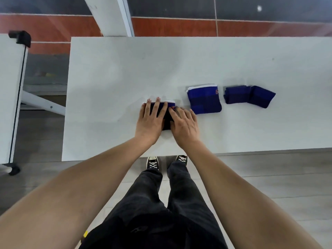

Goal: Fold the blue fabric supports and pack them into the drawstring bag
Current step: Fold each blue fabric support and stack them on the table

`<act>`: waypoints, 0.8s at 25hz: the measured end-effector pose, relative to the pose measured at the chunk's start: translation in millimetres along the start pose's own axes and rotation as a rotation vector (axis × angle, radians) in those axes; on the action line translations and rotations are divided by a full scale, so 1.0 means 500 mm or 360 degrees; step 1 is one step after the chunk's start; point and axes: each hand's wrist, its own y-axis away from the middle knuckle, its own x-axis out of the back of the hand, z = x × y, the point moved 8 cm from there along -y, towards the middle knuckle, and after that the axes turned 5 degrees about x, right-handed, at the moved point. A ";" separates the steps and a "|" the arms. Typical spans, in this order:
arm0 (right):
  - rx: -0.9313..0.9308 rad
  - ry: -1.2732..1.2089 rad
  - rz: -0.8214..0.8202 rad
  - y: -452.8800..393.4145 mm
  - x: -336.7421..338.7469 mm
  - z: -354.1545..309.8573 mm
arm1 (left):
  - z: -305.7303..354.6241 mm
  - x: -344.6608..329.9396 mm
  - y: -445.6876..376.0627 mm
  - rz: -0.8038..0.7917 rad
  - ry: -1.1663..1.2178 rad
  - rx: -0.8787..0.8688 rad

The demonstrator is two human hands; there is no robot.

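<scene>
A folded blue fabric support [168, 115] lies on the white table [125, 72], mostly covered by both hands. My left hand [151, 119] presses flat on its left part with straight fingers. My right hand [184, 123] lies flat on its right part. A white edge and a red logo show at its far side. To the right sits a second folded blue support [204, 99] with a white far edge. Further right lies a darker blue support [249, 96], partly unfolded. No drawstring bag is in view.
A second white table [9, 97] with a black clamp [21, 38] stands at the left. A white post [109, 15] rises beyond the table's far edge. My legs and shoes [152, 163] stand at the near edge.
</scene>
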 end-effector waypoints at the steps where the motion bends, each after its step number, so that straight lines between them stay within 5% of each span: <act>1: -0.0005 -0.0043 0.0014 0.000 0.015 0.002 | 0.005 0.011 0.000 0.0007 0.0018 0.0013; 6: -0.0167 -0.0132 0.0130 -0.001 0.093 0.075 | 0.040 0.092 -0.037 0.0117 0.0236 0.0134; 11: -0.0239 -0.0143 0.0261 -0.009 0.166 0.209 | 0.192 0.165 -0.090 0.0293 0.0319 -0.0074; 20: -0.0275 -0.0091 0.0173 -0.010 0.233 0.512 | 0.490 0.119 -0.208 0.0045 0.0349 -0.0206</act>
